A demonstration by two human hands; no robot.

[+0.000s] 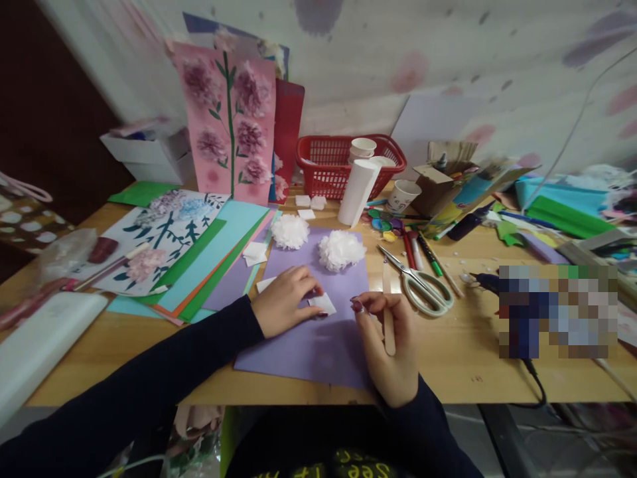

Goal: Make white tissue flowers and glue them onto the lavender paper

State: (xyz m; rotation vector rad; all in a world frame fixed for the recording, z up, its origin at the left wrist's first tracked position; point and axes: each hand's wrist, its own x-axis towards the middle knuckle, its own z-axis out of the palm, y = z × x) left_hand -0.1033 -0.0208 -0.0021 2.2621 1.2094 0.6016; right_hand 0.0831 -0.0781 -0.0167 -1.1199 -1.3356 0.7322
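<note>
My left hand (286,300) rests over the purple sheet (308,355), its fingers bent and the thumb and forefinger on a small white paper square (324,305). Part of that square is covered by the fingers. A flat wooden craft stick (389,325) is held upright in my right hand (391,345), at the sheet's right edge. The thumb and forefinger of this hand are close together; whether anything small is between them I cannot make out. Just beyond my hands, two fluffy white paper flowers (290,232) lie on the purple sheet.
Scissors (428,289) and pens (430,255) lie to the right, beyond them a glue gun (490,283) with a cord. Coloured sheets (239,226) and white paper squares (255,253) are at left. A paper roll (358,192), red basket (323,166) and pink flower picture (209,113) stand behind.
</note>
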